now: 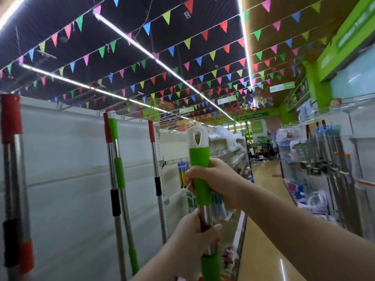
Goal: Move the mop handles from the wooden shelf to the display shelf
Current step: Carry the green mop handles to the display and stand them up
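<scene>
I hold a mop handle (199, 157) upright in front of me. It has a steel shaft, green grips and a white hanging loop on top. My right hand (215, 179) grips the upper green grip. Lower down, my left hand (194, 236) grips the steel shaft just above a second green grip. Several other mop handles stand upright against the white display shelf (71, 159) on the left: a red-capped one (12, 179) at the far left, a red and a green one together (113, 169), and another red-capped one (155, 169).
A shop aisle with a shiny floor (263, 179) runs ahead. The right-hand shelving (324, 169) carries hanging brooms and cleaning goods. Packaged goods (233, 151) fill the left shelf further down. Strings of coloured pennants hang under the ceiling.
</scene>
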{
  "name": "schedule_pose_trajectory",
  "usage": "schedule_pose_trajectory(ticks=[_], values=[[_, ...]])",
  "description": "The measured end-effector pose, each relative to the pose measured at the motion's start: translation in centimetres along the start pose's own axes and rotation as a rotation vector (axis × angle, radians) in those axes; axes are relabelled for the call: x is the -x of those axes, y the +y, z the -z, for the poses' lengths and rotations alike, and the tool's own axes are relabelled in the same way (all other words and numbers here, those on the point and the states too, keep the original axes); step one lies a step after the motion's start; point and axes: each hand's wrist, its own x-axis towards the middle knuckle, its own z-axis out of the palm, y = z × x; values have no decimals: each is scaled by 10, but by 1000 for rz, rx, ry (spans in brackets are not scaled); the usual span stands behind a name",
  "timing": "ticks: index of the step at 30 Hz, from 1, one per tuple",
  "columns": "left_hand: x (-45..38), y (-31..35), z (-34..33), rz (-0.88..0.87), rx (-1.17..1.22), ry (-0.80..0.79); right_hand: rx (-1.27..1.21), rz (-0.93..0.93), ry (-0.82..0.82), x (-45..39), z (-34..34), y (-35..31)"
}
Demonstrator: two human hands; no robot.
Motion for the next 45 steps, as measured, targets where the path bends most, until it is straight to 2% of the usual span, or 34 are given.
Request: schedule_pose_trajectory(ticks=[7,11,18,25,30,35,45], values=[[-108,-31,-2,9,-62,96,32,11,-54,-101,49,47],[-165,-55,2,-17,-104,101,89,47,-25,-154,70,72],[-273,-71,10,-59,-23,140,183,166,47,-238,117,107],[-366,-89,7,-28,-34,251,276,263,51,-315,167,159],[-425,-102,6,39,-138,413,339,295,-3,-375,201,191],[-475,-111,15,133,-235,525,319,348,-121,-433,223,210],[-548,-111,74,42,-358,677,132,624,-80,-530,212,203]])
